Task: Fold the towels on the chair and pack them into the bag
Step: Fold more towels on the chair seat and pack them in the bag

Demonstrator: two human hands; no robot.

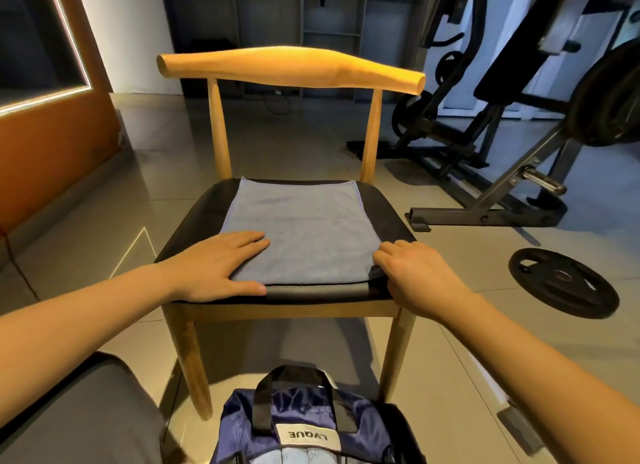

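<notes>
A light blue towel point(304, 231) lies spread flat on the black seat of a wooden chair point(291, 67). My left hand point(218, 266) rests flat on the towel's near left corner, fingers straight. My right hand point(412, 273) is at the near right corner, fingers curled and pinching the towel's edge. A dark blue bag point(311, 425) with black handles and a white label stands on the floor in front of the chair, between me and its legs; something light blue shows inside its opening at the bottom edge of the view.
A black weight plate point(562, 281) lies on the tiled floor to the right. Gym machine frames point(502, 172) stand behind it at the right. An orange wall point(52, 145) is at the left. My knee in grey cloth point(86, 411) shows at bottom left.
</notes>
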